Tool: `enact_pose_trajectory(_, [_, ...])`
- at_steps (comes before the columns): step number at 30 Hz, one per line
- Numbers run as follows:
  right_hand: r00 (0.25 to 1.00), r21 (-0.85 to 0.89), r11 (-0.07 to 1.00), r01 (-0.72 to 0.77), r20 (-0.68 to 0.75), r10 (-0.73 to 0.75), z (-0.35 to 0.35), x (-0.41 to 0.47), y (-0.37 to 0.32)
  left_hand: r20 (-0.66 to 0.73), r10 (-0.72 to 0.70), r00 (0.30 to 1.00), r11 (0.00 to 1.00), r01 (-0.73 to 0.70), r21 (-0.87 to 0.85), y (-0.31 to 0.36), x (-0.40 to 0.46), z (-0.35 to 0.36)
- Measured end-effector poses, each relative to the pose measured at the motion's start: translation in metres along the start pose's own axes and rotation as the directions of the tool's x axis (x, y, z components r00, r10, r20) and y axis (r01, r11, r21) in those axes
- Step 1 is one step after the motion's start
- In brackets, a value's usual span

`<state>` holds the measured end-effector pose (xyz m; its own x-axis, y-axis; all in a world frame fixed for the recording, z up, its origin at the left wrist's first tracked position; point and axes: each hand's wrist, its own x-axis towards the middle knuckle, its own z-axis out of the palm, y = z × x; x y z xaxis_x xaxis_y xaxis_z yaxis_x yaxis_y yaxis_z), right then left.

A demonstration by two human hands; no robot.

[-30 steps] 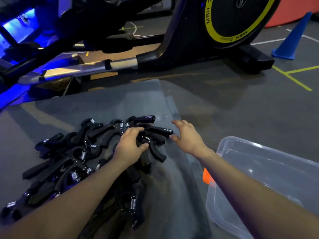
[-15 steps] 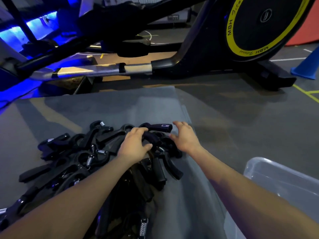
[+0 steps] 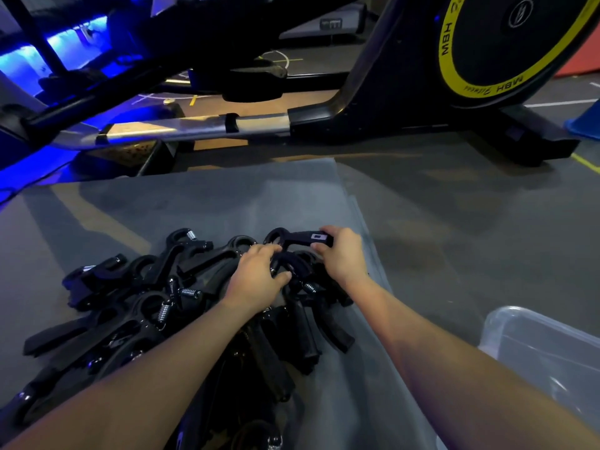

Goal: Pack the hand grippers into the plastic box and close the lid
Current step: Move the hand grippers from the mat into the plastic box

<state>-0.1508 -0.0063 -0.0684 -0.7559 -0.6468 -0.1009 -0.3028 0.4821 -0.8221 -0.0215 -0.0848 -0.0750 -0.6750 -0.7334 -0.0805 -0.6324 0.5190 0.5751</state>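
Note:
A pile of several black hand grippers [image 3: 136, 306] with metal springs lies on a clear plastic lid [image 3: 227, 203] flat on the floor. My left hand [image 3: 256, 280] sits on the pile's right part, fingers curled round a black gripper's loop. My right hand [image 3: 341, 254] pinches the handle of the far gripper [image 3: 292, 237], thumb and fingers around its end. The clear plastic box [image 3: 532, 345] stands at the lower right, partly cut off by the frame and by my right forearm.
A black exercise machine with a yellow-ringed flywheel [image 3: 506, 50] and a metal rail [image 3: 181, 129] stands just beyond the lid. A blue cone [image 3: 584, 125] is at the right edge. Grey floor lies between lid and box.
My right hand moved left onto the pile and took hold of the far gripper's handle. The view shifted left, so the box slid toward the right edge.

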Motion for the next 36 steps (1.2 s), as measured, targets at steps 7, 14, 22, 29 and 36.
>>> enact_pose_trajectory(7, [0.985, 0.184, 0.983, -0.010, -0.170, 0.041, -0.061, -0.033, -0.012, -0.017, -0.080, 0.997, 0.978, 0.075, -0.196, 0.052, -0.018, -0.006])
enact_pose_trajectory(14, [0.939, 0.316, 0.949, 0.011, -0.329, 0.098, -0.144, -0.107, 0.003, 0.123, -0.163, 0.979, 0.695, 0.203, -0.690, 0.158, -0.066, 0.021])
enact_pose_trajectory(22, [0.927, 0.362, 0.928, -0.086, -0.313, 0.208, -0.228, -0.184, 0.059, 0.133, -0.093, 0.987, 0.669, 0.161, -0.726, 0.245, -0.137, 0.062])
enact_pose_trajectory(29, [0.917, 0.316, 0.932, -0.179, -0.290, 0.274, -0.265, -0.228, 0.112, 0.189, 0.118, 0.975, 0.792, 0.023, -0.610, 0.272, -0.187, 0.112])
enact_pose_trajectory(36, [0.864, 0.302, 0.897, -0.321, -0.294, 0.408, -0.247, -0.233, 0.162, 0.308, 0.219, 0.926, 0.840, -0.018, -0.543, 0.248, -0.193, 0.149])
